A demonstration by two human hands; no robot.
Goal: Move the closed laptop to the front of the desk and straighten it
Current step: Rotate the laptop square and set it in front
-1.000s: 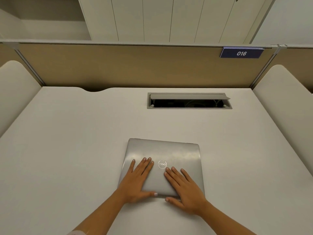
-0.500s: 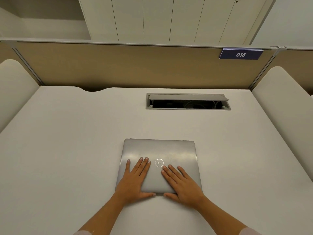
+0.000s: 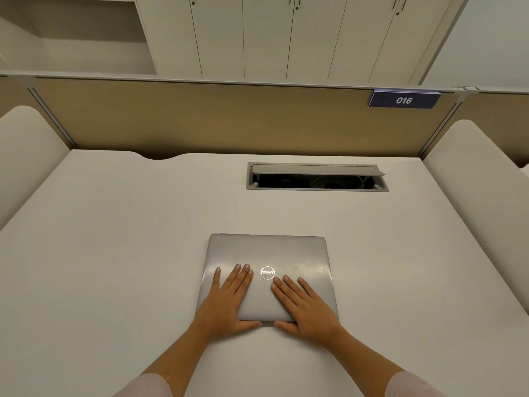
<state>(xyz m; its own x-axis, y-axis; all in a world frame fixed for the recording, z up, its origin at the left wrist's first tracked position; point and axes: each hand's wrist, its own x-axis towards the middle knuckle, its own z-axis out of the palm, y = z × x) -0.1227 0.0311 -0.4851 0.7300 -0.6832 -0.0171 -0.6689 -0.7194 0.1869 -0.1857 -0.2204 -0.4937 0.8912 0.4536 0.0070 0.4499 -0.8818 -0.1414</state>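
Beige partition panels (image 3: 200, 118) back our white desk (image 3: 114, 253), its cable hatch (image 3: 317, 177) open at the far side. Near the front edge, our closed silver Dell laptop (image 3: 269, 253) lies square. Our left hand (image 3: 226, 302) and right hand (image 3: 306, 306) rest flat on its lid, fingers spread, thumbs at its near edge, grasping nothing.

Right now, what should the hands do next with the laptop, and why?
Probably lift both hands off. The laptop lies closed near the front of the desk, and its far edge looks about level with the cable slot, so it seems straight. The left hand and right hand lie flat on the lid, thumbs at its near edge. If it looks crooked, a tiny turn first.
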